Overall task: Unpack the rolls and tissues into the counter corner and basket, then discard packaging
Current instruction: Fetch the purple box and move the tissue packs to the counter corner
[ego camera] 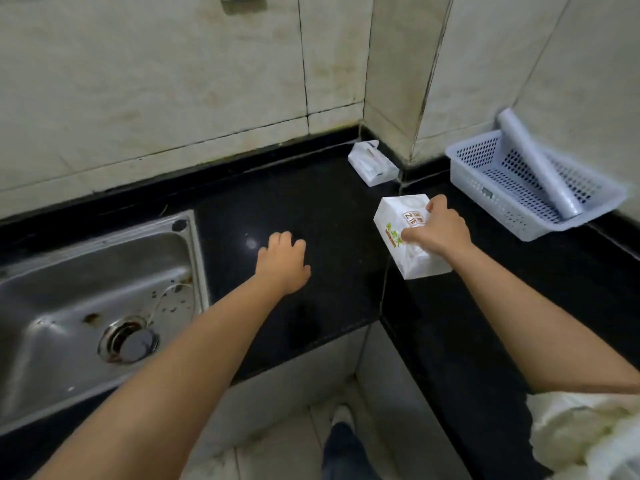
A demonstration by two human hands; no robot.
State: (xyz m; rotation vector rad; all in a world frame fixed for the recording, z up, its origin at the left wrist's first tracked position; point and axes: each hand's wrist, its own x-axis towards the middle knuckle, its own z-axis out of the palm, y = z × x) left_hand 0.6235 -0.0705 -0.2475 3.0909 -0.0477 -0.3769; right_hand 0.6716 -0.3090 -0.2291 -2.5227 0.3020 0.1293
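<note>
My right hand [437, 230] grips a white tissue pack [398, 233] with green and orange print, held just above the black counter [311, 209]. A second white tissue pack [372, 162] lies in the counter's back corner against the wall. Over the counter between sink and pack hovers my left hand [284, 261], palm down, fingers spread, holding nothing. A pale perforated plastic basket [491, 195] stands at the right against the wall, with one long white roll [536, 168] leaning in it. White plastic packaging [581, 434] is bunched at the lower right on the counter.
A stainless steel sink [86, 299] with a drain fills the left side. Beige tiled walls meet behind the corner. The counter is L-shaped, with its inner edge near my legs and the tiled floor [277, 445] below.
</note>
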